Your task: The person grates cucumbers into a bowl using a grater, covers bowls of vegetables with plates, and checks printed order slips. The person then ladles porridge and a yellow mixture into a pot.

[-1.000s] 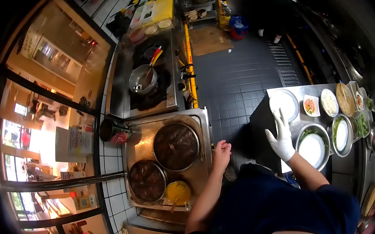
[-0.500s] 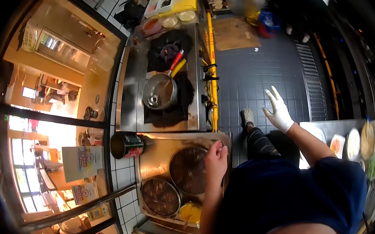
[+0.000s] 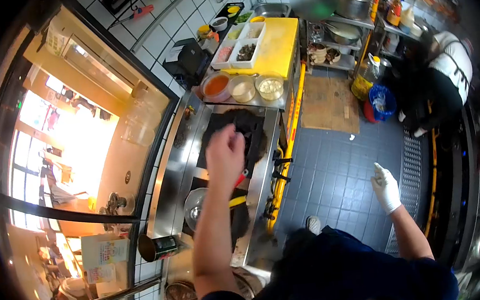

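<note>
My left hand (image 3: 226,154), bare, hangs over the rear burner (image 3: 252,127) of the steel stove. Its fingers are curled closed, and whatever they might hold is hidden. Below my forearm sits a metal pan (image 3: 195,206), partly covered by the arm; a yellow handle (image 3: 237,201) and a red handle (image 3: 242,178) show beside it. My right hand (image 3: 387,189) wears a white glove and is held above the dark tiled floor, open, touching nothing.
Glass bowls of sauce (image 3: 242,88) and a yellow cutting board (image 3: 278,46) with white trays (image 3: 245,53) stand beyond the stove. An open can (image 3: 157,246) is at the left. A co-worker (image 3: 444,75) bends near a blue-lined bucket (image 3: 382,103). Yellow pipe (image 3: 288,163) edges the stove.
My left hand has moved from beside the large pots to above the rear burner, fingers still curled. The view has shifted forward along the stove. My gloved right hand's fingers are less spread.
</note>
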Demonstrator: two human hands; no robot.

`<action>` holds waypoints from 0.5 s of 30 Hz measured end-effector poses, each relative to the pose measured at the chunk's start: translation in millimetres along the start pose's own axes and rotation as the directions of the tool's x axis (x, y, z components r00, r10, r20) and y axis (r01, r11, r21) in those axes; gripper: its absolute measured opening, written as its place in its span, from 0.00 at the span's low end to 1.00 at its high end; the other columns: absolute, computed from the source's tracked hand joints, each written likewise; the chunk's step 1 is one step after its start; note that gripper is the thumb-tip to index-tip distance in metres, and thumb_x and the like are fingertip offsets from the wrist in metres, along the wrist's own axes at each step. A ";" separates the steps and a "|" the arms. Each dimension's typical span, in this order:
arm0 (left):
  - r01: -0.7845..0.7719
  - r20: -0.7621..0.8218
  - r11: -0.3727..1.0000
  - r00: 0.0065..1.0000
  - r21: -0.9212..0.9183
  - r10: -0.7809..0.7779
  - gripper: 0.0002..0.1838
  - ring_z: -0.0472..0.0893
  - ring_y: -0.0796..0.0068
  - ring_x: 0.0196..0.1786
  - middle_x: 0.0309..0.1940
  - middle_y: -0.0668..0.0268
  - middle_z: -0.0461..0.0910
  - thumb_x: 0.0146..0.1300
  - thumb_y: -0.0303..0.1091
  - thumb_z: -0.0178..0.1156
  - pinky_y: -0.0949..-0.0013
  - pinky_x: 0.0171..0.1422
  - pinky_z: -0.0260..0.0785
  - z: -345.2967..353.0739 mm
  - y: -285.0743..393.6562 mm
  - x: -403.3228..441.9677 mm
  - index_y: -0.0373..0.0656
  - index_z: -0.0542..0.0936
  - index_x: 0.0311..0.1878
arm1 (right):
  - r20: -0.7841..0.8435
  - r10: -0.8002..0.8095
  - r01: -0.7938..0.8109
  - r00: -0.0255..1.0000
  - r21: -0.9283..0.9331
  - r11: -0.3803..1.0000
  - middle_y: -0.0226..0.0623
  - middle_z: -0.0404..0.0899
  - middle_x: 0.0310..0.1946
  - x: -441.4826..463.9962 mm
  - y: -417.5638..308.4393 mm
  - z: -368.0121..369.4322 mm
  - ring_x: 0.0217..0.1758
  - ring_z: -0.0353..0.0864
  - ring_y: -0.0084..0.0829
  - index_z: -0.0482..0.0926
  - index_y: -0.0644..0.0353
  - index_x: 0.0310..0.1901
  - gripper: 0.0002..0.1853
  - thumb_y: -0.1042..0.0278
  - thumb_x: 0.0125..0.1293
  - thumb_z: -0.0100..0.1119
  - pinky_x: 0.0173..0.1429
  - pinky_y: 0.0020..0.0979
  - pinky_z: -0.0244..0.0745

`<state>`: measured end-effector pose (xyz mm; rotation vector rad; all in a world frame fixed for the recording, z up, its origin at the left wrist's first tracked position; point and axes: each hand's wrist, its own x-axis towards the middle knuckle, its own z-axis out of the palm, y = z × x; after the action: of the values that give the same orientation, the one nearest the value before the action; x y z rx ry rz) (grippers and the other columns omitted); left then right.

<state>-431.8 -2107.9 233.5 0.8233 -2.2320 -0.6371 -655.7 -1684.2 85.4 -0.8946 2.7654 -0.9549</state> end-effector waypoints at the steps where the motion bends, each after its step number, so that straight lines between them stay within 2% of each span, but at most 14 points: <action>1: 0.014 -0.003 0.997 1.000 0.080 -0.014 0.19 0.87 0.53 0.46 0.44 0.51 0.87 0.69 0.41 0.65 0.58 0.52 0.78 3.0 -7.6 40.2 0.39 0.83 0.57 | -0.010 -0.061 0.061 0.998 0.007 0.998 0.42 0.84 0.51 25.0 -11.4 -3.2 0.48 0.88 0.38 0.77 0.51 0.65 0.27 0.75 0.62 0.69 0.53 0.34 0.84; 3: 0.174 -0.064 0.962 0.984 0.211 -0.164 0.22 0.86 0.51 0.50 0.47 0.50 0.87 0.68 0.46 0.64 0.57 0.56 0.77 12.7 -26.6 112.1 0.38 0.83 0.57 | -0.029 -0.181 0.181 0.983 0.023 0.983 0.44 0.84 0.53 74.3 -28.3 -7.0 0.51 0.87 0.41 0.77 0.51 0.64 0.27 0.74 0.62 0.69 0.54 0.36 0.83; 4: 0.172 -0.149 0.968 0.978 0.183 -0.146 0.20 0.86 0.48 0.49 0.43 0.48 0.86 0.68 0.45 0.63 0.53 0.54 0.77 18.6 -46.1 147.4 0.37 0.84 0.51 | -0.050 -0.332 0.330 0.942 -0.035 0.943 0.46 0.82 0.56 101.8 -26.7 -6.0 0.54 0.86 0.46 0.76 0.52 0.64 0.28 0.75 0.61 0.69 0.57 0.38 0.82; 5: 0.165 -0.233 0.974 0.964 0.158 -0.126 0.18 0.85 0.45 0.47 0.40 0.47 0.86 0.67 0.45 0.61 0.49 0.51 0.76 25.1 -71.2 180.5 0.36 0.85 0.44 | -0.034 -0.364 0.363 0.931 -0.039 0.931 0.46 0.82 0.56 127.0 -30.9 -7.6 0.55 0.85 0.47 0.76 0.53 0.64 0.28 0.75 0.61 0.69 0.58 0.39 0.82; 7: 0.311 -0.357 0.940 0.902 0.141 -0.244 0.20 0.84 0.40 0.51 0.43 0.43 0.86 0.64 0.46 0.63 0.46 0.54 0.76 34.1 -119.6 243.6 0.35 0.86 0.42 | -0.004 -0.428 0.427 0.904 -0.042 0.903 0.47 0.82 0.57 179.1 -41.2 -9.5 0.56 0.84 0.49 0.75 0.54 0.65 0.29 0.75 0.60 0.69 0.59 0.40 0.81; 10: 0.441 -0.487 0.859 0.828 0.260 -0.278 0.26 0.83 0.39 0.54 0.47 0.41 0.85 0.61 0.52 0.62 0.46 0.59 0.75 38.2 -176.2 321.9 0.35 0.86 0.44 | -0.013 -0.389 0.389 0.921 -0.041 0.921 0.48 0.81 0.58 252.0 -19.3 -3.1 0.58 0.83 0.49 0.77 0.56 0.63 0.27 0.77 0.60 0.67 0.61 0.40 0.80; 12: 0.612 -0.522 0.737 0.745 0.286 -0.416 0.31 0.82 0.40 0.57 0.50 0.42 0.85 0.60 0.58 0.61 0.46 0.63 0.73 38.4 -224.6 374.2 0.35 0.87 0.46 | -0.034 -0.327 0.325 0.945 -0.048 0.945 0.51 0.81 0.58 299.8 2.8 2.9 0.59 0.83 0.50 0.78 0.59 0.62 0.26 0.77 0.60 0.66 0.63 0.39 0.78; 13: 0.690 -0.538 0.661 0.691 0.294 -0.482 0.33 0.81 0.40 0.59 0.52 0.42 0.84 0.60 0.61 0.60 0.46 0.65 0.73 39.8 -240.7 397.4 0.35 0.87 0.47 | -0.033 -0.299 0.297 0.954 -0.056 0.953 0.52 0.81 0.58 322.0 33.8 11.9 0.60 0.82 0.50 0.78 0.61 0.63 0.26 0.77 0.60 0.66 0.64 0.39 0.78; 14: 0.758 -0.518 0.598 0.633 0.260 -0.576 0.35 0.79 0.42 0.63 0.57 0.43 0.83 0.60 0.62 0.56 0.49 0.69 0.71 38.9 -230.9 409.3 0.36 0.87 0.52 | -0.046 -0.266 0.259 0.963 -0.116 0.959 0.51 0.81 0.58 340.9 85.6 30.4 0.61 0.82 0.50 0.78 0.63 0.62 0.26 0.76 0.60 0.66 0.65 0.40 0.77; 15: 0.786 -0.513 0.557 0.606 0.268 -0.608 0.35 0.79 0.42 0.64 0.58 0.43 0.82 0.61 0.60 0.55 0.49 0.69 0.71 45.2 -241.7 423.6 0.36 0.86 0.53 | -0.049 -0.178 0.171 0.983 -0.124 0.977 0.52 0.81 0.58 353.4 110.9 36.1 0.60 0.82 0.50 0.79 0.64 0.61 0.25 0.75 0.61 0.67 0.65 0.40 0.77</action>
<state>-619.1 -2560.5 228.1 2.0008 -1.6374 -0.2164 -994.0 -1828.8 29.5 -1.1629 2.8590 -0.8597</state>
